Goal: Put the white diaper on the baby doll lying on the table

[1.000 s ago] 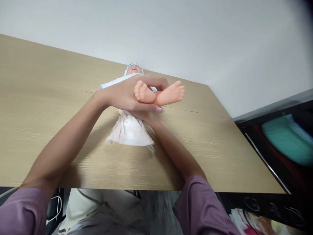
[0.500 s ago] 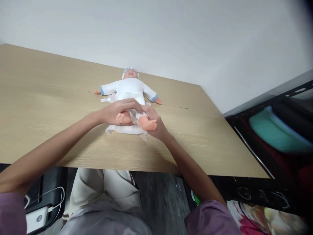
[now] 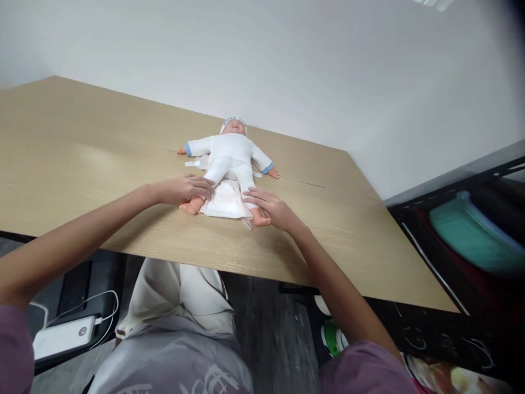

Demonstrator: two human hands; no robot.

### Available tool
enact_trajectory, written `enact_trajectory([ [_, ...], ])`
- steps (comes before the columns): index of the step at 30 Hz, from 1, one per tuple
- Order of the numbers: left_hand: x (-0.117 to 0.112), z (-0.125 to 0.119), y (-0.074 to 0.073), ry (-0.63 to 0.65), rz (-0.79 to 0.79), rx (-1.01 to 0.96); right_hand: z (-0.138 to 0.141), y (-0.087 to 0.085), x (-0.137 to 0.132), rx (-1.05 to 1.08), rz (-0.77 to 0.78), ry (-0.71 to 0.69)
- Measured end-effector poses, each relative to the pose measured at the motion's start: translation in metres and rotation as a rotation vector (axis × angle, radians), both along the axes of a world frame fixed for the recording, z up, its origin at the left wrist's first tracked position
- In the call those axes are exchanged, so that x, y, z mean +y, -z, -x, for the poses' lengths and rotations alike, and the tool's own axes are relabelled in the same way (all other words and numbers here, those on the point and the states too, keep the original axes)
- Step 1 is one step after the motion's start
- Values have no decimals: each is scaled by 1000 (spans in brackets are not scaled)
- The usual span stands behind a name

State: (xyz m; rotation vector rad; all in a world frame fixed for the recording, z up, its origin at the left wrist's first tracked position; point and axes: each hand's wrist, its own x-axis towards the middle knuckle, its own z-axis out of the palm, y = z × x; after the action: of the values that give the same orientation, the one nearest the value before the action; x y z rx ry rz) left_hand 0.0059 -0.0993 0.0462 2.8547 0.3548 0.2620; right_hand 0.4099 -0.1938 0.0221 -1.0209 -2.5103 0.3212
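A baby doll (image 3: 232,148) in a white suit with blue cuffs and a printed white cap lies on its back on the wooden table, arms out and legs apart. Beneath its hips and between its legs an unfolded white diaper (image 3: 225,200) is spread, its tabs sticking out at the sides. My left hand (image 3: 184,189) rests with fingers outstretched on the doll's leg at the left. On the other leg, near the ankle, lie the extended fingers of my right hand (image 3: 274,207). Neither hand wraps around a leg.
The wooden table (image 3: 102,164) reaches back to a pale wall. To the right stands a dark rack with a teal container (image 3: 476,232). Below the front edge, a white power bank (image 3: 63,336) with a cable sits on a black surface at the left.
My hands have moved apart, spreading the doll's legs and lowering them to the table. More of the diaper between them now shows. The camera view has shifted slightly.
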Motion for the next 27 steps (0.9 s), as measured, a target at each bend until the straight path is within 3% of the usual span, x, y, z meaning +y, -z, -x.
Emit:
enact_trajectory([
  [4,0,-2,-7,-2,72,9,3,-12,-5,53,122,49],
  [8,-12,-8,-12,-45,99,21,26,-12,-23,-33,29,127],
  [12,-33,-17,0,-175,-7,-14,52,4,-40,-148,-104,244],
  [15,-39,-24,10,-241,-63,-60,59,10,-37,-98,-113,312],
  [17,-35,-28,8,-277,-55,-100,57,8,-27,-17,-108,346],
  [20,-14,-39,-8,-392,26,-228,50,-1,-1,149,-112,422],
  [23,24,-58,-26,-480,25,-429,39,-9,41,300,-166,460],
  [27,89,-87,-29,-568,134,-564,25,-7,119,381,-164,516],
])
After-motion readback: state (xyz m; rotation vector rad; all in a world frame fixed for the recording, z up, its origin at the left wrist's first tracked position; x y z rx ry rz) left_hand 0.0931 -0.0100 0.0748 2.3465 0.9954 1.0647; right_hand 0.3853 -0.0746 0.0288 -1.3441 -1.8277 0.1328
